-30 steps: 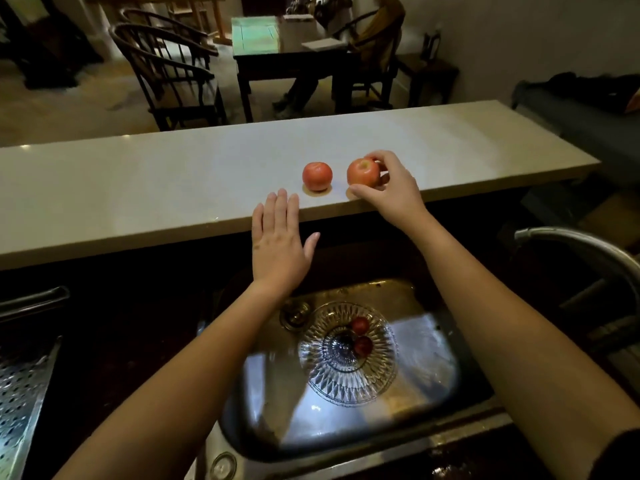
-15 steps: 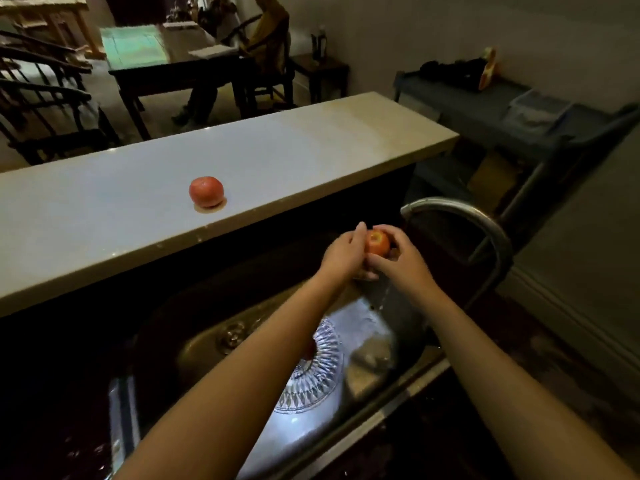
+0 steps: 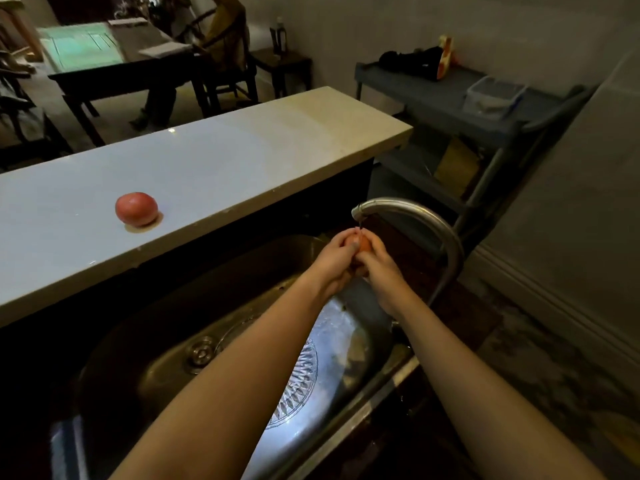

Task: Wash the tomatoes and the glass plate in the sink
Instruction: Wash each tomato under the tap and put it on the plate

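Both hands hold one red tomato (image 3: 363, 243) directly under the spout of the curved metal tap (image 3: 408, 211), over the steel sink (image 3: 166, 355). My left hand (image 3: 334, 261) wraps it from the left and my right hand (image 3: 379, 268) from the right, so only a sliver of the tomato shows. A thin stream of water falls onto it. A second red tomato (image 3: 136, 208) sits on the pale counter (image 3: 242, 174) at the left. The cut-glass plate (image 3: 301, 382) lies in the sink bottom, mostly hidden by my left forearm.
The sink drain (image 3: 200, 351) lies left of the plate. A grey cart (image 3: 467, 109) with a plastic tub stands right of the counter end. Beyond the counter, a person sits at a dark table (image 3: 104, 64) with chairs.
My right hand took a tomato off the counter and carried it to the tap. My left hand joined it, and both now cup it closer under the spout. The view swung right.
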